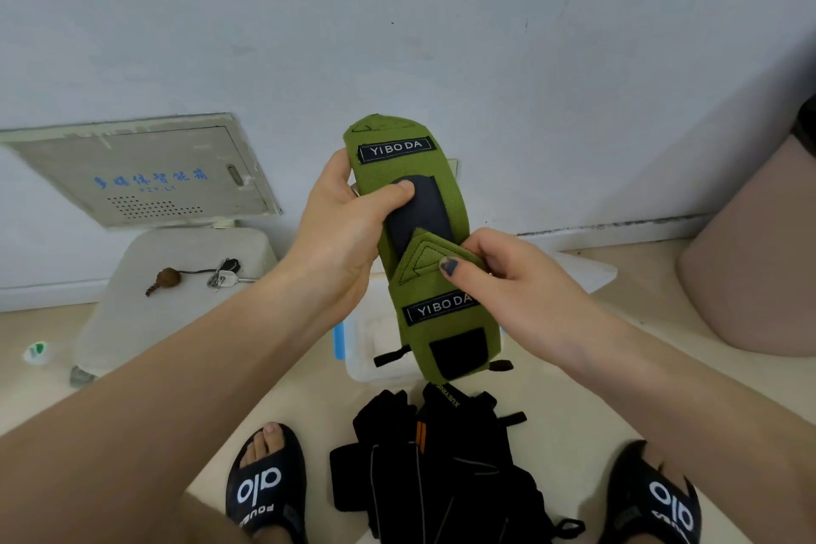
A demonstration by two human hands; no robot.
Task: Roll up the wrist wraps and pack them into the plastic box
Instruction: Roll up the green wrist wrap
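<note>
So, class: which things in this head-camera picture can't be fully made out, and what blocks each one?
- Plastic box: its contents and far side, hidden by the green wrist wraps held in both hands.
- Black wraps on the floor: how many, tangled together.
- Blue lettering on the wall panel: too blurred to read.

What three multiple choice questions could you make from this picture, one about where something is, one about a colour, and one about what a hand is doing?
1. Where do the keys lie?
A. in the plastic box
B. on the pale stool by the wall
C. on a slipper

2. What colour are the wrist wraps held up?
A. green
B. red
C. white

3. What is the right hand doing?
A. hanging free
B. resting flat on the floor
C. pinching a wrap's end

Answers: 1 B, the keys rest on the stool top. 2 A, the held fabric is olive green with dark patches. 3 C, thumb and fingers pinch the pointed end while the left hand grips the upper wrap.
</note>
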